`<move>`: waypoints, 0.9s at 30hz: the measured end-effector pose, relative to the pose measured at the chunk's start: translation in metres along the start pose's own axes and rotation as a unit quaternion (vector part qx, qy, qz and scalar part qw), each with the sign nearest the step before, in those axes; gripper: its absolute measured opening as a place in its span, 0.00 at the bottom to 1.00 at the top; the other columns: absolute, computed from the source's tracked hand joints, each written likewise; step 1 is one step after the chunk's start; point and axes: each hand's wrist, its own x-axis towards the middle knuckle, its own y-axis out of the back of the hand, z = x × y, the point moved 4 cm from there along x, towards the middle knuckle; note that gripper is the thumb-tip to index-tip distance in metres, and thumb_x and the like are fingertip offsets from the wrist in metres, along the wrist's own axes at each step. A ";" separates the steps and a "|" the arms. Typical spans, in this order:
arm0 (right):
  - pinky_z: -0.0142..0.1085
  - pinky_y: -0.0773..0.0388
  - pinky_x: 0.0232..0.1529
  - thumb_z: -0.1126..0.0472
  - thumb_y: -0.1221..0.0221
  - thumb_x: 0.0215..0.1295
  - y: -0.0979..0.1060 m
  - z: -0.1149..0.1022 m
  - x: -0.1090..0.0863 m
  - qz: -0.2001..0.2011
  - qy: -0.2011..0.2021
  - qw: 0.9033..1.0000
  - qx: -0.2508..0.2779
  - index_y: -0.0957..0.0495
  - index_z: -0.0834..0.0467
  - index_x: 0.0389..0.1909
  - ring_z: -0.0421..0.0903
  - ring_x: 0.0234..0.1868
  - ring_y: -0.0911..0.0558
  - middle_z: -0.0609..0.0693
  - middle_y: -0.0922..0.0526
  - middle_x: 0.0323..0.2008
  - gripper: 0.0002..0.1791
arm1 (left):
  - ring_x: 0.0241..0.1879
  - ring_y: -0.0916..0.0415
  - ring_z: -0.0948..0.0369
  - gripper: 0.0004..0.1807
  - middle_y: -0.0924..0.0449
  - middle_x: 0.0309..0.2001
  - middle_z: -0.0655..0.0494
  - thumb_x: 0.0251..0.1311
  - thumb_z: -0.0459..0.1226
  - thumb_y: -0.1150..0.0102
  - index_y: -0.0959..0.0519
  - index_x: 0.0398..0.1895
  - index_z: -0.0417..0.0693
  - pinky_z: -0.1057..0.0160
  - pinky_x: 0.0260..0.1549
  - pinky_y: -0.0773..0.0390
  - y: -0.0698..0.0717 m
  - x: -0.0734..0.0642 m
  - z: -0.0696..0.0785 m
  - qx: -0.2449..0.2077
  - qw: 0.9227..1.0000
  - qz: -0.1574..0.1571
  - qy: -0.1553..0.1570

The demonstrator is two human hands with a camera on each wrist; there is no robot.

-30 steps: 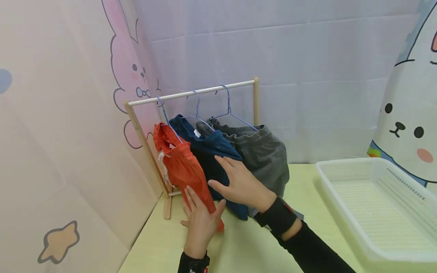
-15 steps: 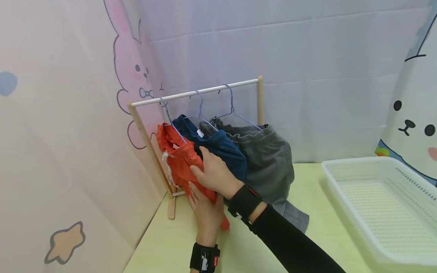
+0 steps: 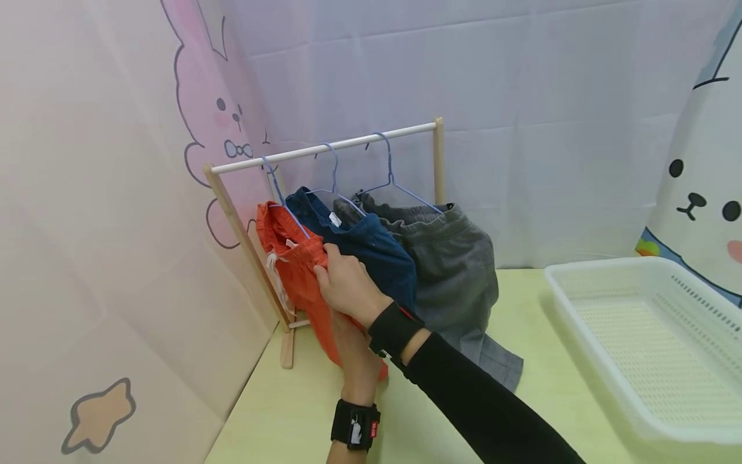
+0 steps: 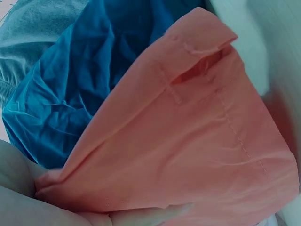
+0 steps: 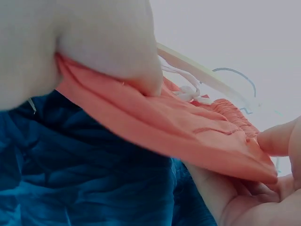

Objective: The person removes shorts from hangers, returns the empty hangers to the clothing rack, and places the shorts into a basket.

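Observation:
Orange pants [image 3: 310,283] with a white drawstring hang from a blue wire hanger [image 3: 277,183] at the left end of a small rack. My right hand [image 3: 350,283] pinches their side edge just below the waistband, thumb in front; in the right wrist view its fingers [image 5: 244,197] lie beneath the cloth. Lower down, my left hand [image 3: 355,351] grips the same pants along the leg, partly hidden behind the right hand and wrist. The left wrist view shows orange cloth [image 4: 174,141] bunched into that hand, one finger [image 4: 148,215] lying along it.
Blue pants [image 3: 371,248] and grey pants [image 3: 458,264] hang beside the orange pair on the rack's white rail [image 3: 348,143]. A white perforated basket [image 3: 585,348] stands at the right on the pale yellow table [image 3: 261,412]. Printed curtains [image 3: 522,161] rise behind and to the left.
My right hand has moved left from the blue pants to the orange pants' upper edge and now pinches it. The left hand has slid behind the orange leg and grips it.

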 end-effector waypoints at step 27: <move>0.38 0.26 0.23 0.61 0.53 0.82 0.020 0.001 0.004 0.065 0.030 0.997 -0.024 0.30 0.62 0.42 0.49 0.21 0.21 0.52 0.26 0.20 0.08 | 0.56 0.25 0.51 0.47 0.26 0.59 0.46 0.49 0.20 0.31 0.42 0.73 0.43 0.49 0.58 0.24 0.002 0.008 0.021 -0.073 0.996 -0.007 -0.041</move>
